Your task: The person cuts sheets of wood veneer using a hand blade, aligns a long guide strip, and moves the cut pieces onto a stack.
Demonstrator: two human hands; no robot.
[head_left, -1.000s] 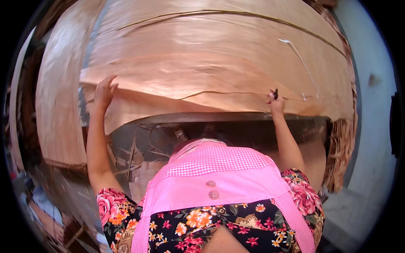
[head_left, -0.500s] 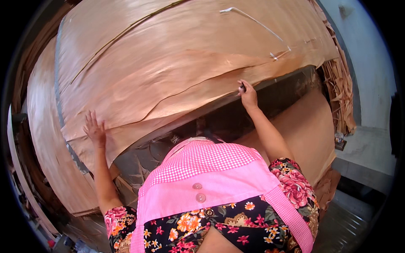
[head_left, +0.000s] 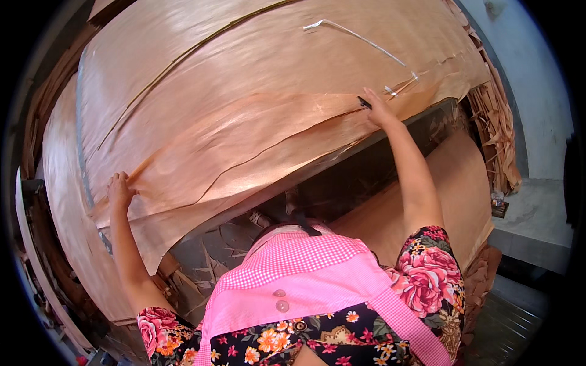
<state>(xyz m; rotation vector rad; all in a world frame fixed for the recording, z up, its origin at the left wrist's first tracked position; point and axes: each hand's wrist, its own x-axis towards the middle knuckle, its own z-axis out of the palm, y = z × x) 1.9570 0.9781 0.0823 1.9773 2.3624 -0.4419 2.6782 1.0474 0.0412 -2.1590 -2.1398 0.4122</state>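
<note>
A broad stack of thin tan wood veneer sheets [head_left: 293, 55] lies across the table in front of me. On its near part rests a narrower veneer piece [head_left: 244, 131] with an uneven near edge. At the left end of this piece, my left hand [head_left: 120, 188] is closed on its edge, which puckers up beside the fingers. My right hand [head_left: 379, 111] is farther right, over the piece's right part, with a small black tool [head_left: 364, 102] in its fingers. Whether that tool has a blade I cannot make out.
A long thin stick [head_left: 177, 61] and a white strip [head_left: 360, 39] lie on the stack. Another veneer stack [head_left: 427, 189] stands near right. Veneer scraps [head_left: 207, 262] litter the floor before me. A bundle of ragged veneer [head_left: 495, 140] leans by the right wall [head_left: 537, 110].
My left hand has gone from lying flat to gripping the veneer piece's left edge. My right hand has moved right and farther away, still with the black tool.
</note>
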